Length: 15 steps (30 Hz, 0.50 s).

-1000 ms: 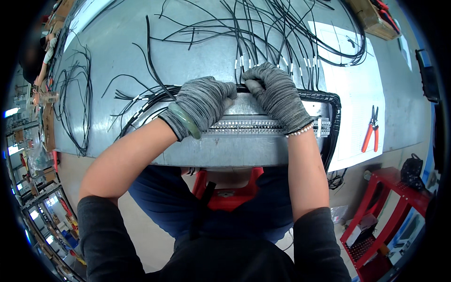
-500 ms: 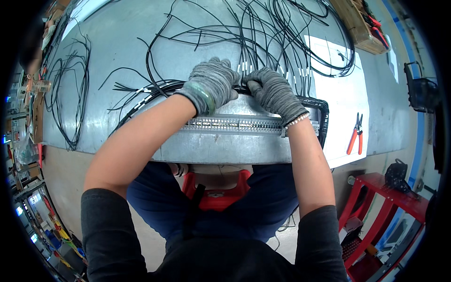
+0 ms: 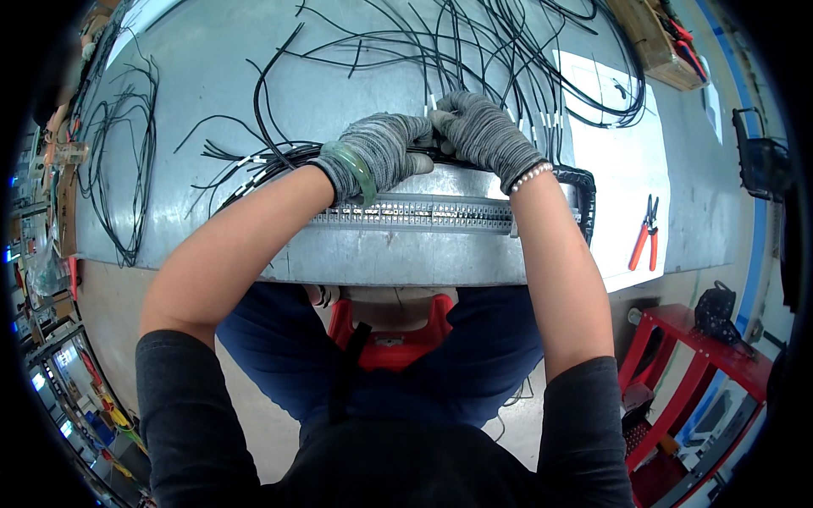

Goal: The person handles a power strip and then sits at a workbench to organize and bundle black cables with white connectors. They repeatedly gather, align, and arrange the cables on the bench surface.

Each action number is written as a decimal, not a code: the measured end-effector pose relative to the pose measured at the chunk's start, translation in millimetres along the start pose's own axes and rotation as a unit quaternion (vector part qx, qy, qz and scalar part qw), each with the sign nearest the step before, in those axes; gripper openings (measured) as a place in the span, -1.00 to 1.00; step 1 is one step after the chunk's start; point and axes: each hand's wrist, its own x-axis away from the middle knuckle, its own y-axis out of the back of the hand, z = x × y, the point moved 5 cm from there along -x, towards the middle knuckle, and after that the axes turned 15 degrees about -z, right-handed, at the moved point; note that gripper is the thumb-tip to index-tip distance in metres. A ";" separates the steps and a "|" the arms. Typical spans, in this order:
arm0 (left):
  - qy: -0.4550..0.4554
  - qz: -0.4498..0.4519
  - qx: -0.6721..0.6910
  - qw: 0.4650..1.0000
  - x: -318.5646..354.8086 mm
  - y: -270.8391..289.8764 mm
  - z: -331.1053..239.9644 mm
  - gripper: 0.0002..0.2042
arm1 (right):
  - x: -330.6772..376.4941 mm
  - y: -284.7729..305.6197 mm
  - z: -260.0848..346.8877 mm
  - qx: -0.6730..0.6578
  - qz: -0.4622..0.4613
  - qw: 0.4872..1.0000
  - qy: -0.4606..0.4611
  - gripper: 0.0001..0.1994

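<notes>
Both my hands wear grey knit gloves and work close together over a bundle of black wires [image 3: 292,156] on the metal table. My left hand [image 3: 379,152] is closed round the bundle, its thumb along the near side. Just right of it, my right hand [image 3: 484,137] is bent with its fingertips pinched on black wires at the bundle; the exact spot is partly hidden by the glove. Several wires with white marker sleeves [image 3: 550,120] fan out to the far side. At the right the wrapped bundle bends toward me. Nearer me lies a long grey terminal strip [image 3: 406,213].
Orange-handled pliers [image 3: 645,237] lie on a white paper sheet [image 3: 614,190] at the right. A wooden box [image 3: 656,46] with tools stands far right. A loose coil of black wire [image 3: 106,190] lies at the left. Below the table are a red stool [image 3: 394,347] and a red stand [image 3: 690,339].
My right hand has lifted slightly away from me, its fingertips drawn up from the bundle with wires in them. My left hand has shifted slightly left and its fingers have curled lower.
</notes>
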 end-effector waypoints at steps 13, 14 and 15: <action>-0.023 -0.052 0.124 0.991 3.9 -4.5 11.3 -0.72 | -0.2 -2.8 -9.8 -0.021 -0.017 0.999 0.027 -0.61; -0.022 -0.061 0.128 0.990 4.5 -4.4 14.2 -0.74 | 6.0 0.6 0.6 -0.016 -0.022 0.999 0.036 -0.61; -0.022 -0.070 0.133 0.988 5.1 -4.4 17.0 -0.75 | 9.0 2.0 6.5 -0.011 -0.026 0.999 0.044 -0.61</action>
